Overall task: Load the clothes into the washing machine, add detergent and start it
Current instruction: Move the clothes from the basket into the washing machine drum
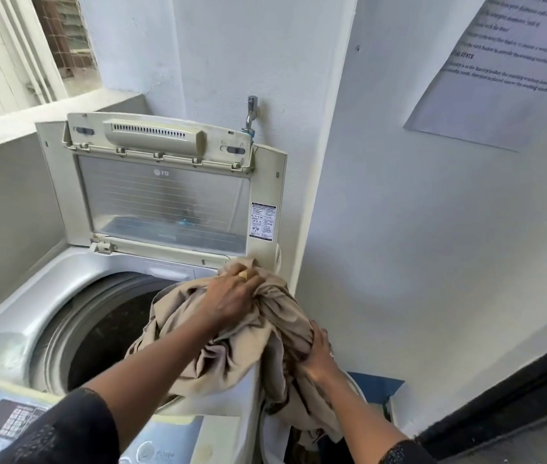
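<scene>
Gripping cloth over washer rim: left hand atop, right hand beside.

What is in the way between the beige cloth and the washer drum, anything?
Nothing visible. The lid stands raised and the drum opening lies open just left of the beige cloth, gripped by the left hand and right hand. The cloth's tail hangs over the machine's right side.

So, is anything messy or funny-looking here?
Only the beige cloth: it is bunched over the right rim of the washing machine, part above the drum, part hanging outside. The left hand and right hand grip it, so it looks mid-load, not spilled.
</scene>
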`<move>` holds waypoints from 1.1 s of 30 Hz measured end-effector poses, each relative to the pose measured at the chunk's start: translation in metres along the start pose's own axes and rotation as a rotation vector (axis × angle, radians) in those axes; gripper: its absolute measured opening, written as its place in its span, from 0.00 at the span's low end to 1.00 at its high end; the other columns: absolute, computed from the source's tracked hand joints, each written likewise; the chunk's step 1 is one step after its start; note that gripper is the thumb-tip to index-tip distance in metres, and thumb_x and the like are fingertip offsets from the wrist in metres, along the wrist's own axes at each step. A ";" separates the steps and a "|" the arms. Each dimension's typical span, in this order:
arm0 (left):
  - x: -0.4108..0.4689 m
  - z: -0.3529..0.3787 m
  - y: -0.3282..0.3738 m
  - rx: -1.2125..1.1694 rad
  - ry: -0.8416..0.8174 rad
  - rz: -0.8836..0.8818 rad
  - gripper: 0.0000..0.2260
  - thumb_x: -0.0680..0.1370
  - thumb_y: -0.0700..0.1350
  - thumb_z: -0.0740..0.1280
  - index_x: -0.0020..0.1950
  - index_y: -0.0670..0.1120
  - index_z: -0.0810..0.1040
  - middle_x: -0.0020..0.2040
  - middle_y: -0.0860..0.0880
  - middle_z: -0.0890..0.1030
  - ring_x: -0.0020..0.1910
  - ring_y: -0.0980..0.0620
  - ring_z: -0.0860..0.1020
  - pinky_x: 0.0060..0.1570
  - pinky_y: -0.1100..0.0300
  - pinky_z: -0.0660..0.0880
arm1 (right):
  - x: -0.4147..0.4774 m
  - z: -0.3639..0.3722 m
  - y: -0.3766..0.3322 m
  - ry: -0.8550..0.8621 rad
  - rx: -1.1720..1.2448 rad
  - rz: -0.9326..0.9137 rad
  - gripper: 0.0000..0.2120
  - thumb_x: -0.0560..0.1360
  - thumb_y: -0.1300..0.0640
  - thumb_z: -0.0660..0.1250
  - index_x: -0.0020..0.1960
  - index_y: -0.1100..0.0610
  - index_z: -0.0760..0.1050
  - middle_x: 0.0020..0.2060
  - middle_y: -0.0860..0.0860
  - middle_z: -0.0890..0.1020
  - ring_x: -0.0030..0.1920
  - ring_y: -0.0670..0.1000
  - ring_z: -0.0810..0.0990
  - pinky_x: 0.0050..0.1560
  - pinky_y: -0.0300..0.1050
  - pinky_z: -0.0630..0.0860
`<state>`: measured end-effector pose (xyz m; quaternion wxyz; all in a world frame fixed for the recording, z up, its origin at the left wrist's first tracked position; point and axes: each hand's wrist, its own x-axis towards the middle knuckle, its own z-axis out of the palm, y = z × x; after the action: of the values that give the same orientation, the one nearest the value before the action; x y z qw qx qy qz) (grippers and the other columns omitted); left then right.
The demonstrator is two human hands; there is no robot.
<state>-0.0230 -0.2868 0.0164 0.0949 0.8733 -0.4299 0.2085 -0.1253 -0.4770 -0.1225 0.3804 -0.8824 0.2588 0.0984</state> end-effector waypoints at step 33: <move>-0.062 0.001 -0.088 -0.444 -0.202 -0.525 0.14 0.79 0.44 0.59 0.64 0.48 0.74 0.67 0.48 0.73 0.64 0.48 0.72 0.63 0.55 0.67 | -0.046 0.078 -0.160 -0.025 -0.765 -0.889 0.15 0.74 0.57 0.58 0.54 0.63 0.78 0.50 0.62 0.83 0.51 0.60 0.80 0.61 0.54 0.72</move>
<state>0.0131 -0.1894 -0.0107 0.2898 0.9283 -0.2329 -0.0088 -0.0770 -0.3109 -0.0599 0.0428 -0.9796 -0.1944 0.0265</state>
